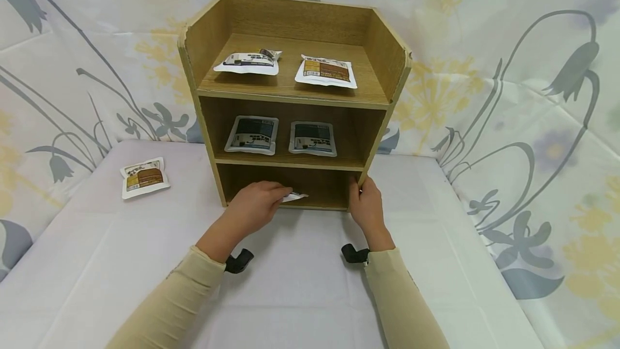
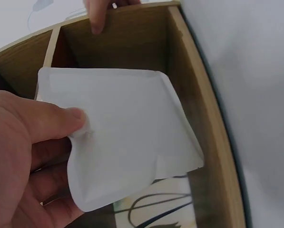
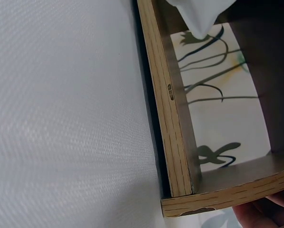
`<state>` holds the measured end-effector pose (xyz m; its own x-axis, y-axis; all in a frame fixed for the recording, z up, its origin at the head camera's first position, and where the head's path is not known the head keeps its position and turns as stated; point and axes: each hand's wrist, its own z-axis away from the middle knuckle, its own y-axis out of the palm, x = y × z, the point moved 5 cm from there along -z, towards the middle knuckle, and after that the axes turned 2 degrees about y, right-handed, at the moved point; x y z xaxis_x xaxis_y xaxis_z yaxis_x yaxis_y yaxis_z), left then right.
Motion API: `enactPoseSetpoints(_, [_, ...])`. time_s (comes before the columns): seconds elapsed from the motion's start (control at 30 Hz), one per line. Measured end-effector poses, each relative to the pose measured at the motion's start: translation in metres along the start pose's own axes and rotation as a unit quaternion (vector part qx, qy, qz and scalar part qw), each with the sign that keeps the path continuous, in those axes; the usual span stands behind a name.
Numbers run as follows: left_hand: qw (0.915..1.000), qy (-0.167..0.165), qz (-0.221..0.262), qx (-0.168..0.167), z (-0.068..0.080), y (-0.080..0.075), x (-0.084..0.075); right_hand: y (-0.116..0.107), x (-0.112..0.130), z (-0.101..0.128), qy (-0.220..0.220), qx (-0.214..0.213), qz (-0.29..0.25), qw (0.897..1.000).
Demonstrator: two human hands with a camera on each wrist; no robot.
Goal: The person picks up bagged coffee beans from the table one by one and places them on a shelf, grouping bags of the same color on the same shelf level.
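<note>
A small wooden shelf unit [image 1: 290,96] stands on the white table. My left hand [image 1: 254,206] pinches a white pouch [image 1: 294,196] at the mouth of the bottom compartment; in the left wrist view the pouch [image 2: 127,137] is held between thumb and fingers, its plain side showing. My right hand [image 1: 366,204] grips the shelf's right side panel near its bottom, and only its fingertips [image 3: 265,213] show in the right wrist view. Two pouches [image 1: 248,62] [image 1: 326,71] lie on the top shelf. Two dark pouches [image 1: 252,134] [image 1: 312,138] lie on the middle shelf.
One more brown-labelled pouch [image 1: 143,177] lies on the table [image 1: 300,284] to the left of the shelf. A floral cloth [image 1: 523,96] hangs behind and along the sides. The shelf has no back panel in its bottom compartment; the cloth shows through.
</note>
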<state>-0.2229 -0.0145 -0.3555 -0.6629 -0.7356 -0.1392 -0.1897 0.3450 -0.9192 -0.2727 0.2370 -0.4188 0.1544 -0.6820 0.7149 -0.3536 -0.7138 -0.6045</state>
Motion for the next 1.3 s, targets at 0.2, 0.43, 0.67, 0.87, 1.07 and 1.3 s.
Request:
enactPoseSetpoints(0.2, [0.9984, 0.034, -0.006, -0.044, -0.006, 0.01, -0.008, 0.0, -0.002, -0.001, 0.005, 0.001, 0.003, 1.0])
enactPoseSetpoints(0.43, [0.997, 0.05, -0.013, -0.057, -0.014, 0.023, -0.017, 0.0, -0.002, 0.0, 0.008, 0.003, 0.006, 1.0])
enactPoseSetpoints(0.67, [0.9963, 0.058, -0.026, -0.059, -0.022, 0.033, -0.027, -0.001, 0.001, 0.0, -0.001, -0.002, 0.009, 1.0])
enactPoseSetpoints(0.87, [0.9967, 0.064, -0.022, -0.044, -0.029, 0.044, -0.034, -0.001, 0.002, 0.0, 0.002, 0.0, 0.012, 1.0])
enactPoseSetpoints(1.07, [0.9976, 0.061, -0.007, -0.032, -0.034, 0.054, -0.035, -0.001, 0.003, 0.001, 0.005, 0.001, 0.01, 1.0])
enactPoseSetpoints(1.3, [0.9987, 0.051, -0.007, 0.004, -0.04, 0.064, -0.035, -0.001, 0.004, 0.001, 0.006, -0.001, 0.011, 1.0])
